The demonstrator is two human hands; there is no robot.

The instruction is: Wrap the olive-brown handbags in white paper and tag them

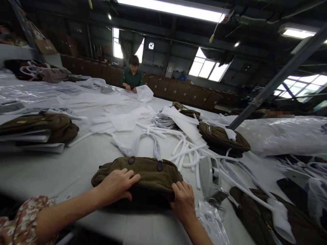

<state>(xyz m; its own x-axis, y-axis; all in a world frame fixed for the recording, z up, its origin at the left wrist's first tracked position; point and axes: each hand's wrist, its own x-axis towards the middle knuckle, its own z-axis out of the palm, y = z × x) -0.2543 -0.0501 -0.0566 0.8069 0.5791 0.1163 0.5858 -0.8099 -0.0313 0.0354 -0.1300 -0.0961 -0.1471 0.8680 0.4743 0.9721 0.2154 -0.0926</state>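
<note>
An olive-brown handbag (150, 172) with dark leather tabs lies on the white table in front of me. Its handle (156, 145), wrapped in white padding, stands up at the far side. My left hand (119, 185) rests on the bag's near left part, fingers stretched over the fabric and thumb apart. At the bag's right end, my right hand (182, 197) has its fingers curled over the near edge, gripping it. The dark underside of the bag is in shadow.
White foam tubes (189, 153) and paper sheets (127, 117) lie beyond the bag. More olive bags sit left (48, 126) and right (222, 137). A tape dispenser (211, 177) and plastic packets (212, 217) are near my right hand. A co-worker (133, 76) stands across the table.
</note>
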